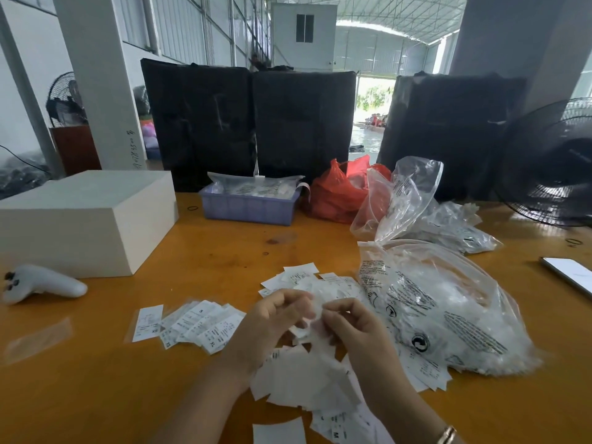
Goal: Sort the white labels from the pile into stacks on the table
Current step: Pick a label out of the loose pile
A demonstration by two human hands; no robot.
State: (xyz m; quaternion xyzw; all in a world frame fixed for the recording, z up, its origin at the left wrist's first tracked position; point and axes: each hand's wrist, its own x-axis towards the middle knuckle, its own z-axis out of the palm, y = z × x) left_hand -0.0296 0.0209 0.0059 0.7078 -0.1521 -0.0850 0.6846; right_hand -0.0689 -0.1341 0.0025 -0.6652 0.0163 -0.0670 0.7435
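– Grip check: both our hands curl round one white label (315,310) over the desk (96,379); left hand (275,318) pinches its left edge, right hand (350,323) its right, fingertips nearly touching.

– Where's the pile?

– Loose label pile (304,376) sits right under our wrists, near desk front edge. More labels (301,277) lie just beyond the hands.

– Sorted ones?

– Fanned row of size labels (192,325), marked S, XS, XL etc., left of the left hand.

– And on the right?

– Clear printed plastic bag (448,309) w/ white contents, touching the pile. Phone (570,274) at far right; white box (86,219) and white controller (45,283) at left.
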